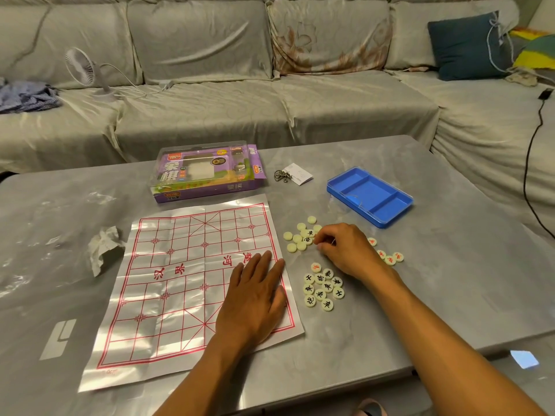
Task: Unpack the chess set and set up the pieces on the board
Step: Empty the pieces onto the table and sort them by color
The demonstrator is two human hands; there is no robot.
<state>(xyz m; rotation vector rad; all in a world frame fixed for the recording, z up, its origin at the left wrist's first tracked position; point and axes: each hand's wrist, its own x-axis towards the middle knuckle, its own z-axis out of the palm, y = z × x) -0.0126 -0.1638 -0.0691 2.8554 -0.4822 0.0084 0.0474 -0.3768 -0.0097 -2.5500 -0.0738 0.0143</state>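
The left hand [255, 298] is lying flat on the near right part of the board [186, 283], its fingers [264, 262] straight and slightly spread, pressing the creased paper sheet against the grey worktop [450, 289]. No pieces are standing on the board. Just right of it, a cluster of black-marked pieces [323, 288] is lying face up on the worktop. Beyond that cluster, the right hand [345, 250] is reaching in from the near right with its fingers [322, 240] curled together at the edge of a pile of pale pieces [300, 235]; whether they are pinching one I cannot tell. Several pieces in that pile are showing blank backs. A few red-marked pieces [390, 256] are lying just right of the right hand. On the left side of the board a crumpled tissue [103, 247] is sitting on the worktop. Farther back on the right, an open blue tray [371, 196] with compartments is lying well apart from the pieces. Behind the board, the purple box [207, 172] is standing near its far edge, and between box and tray metal rings [282, 175] are resting beside a white card [298, 174]. Beyond the worktop, a covered sofa [270, 94] is carrying a small fan [81, 67] and a dark cushion [465, 46].
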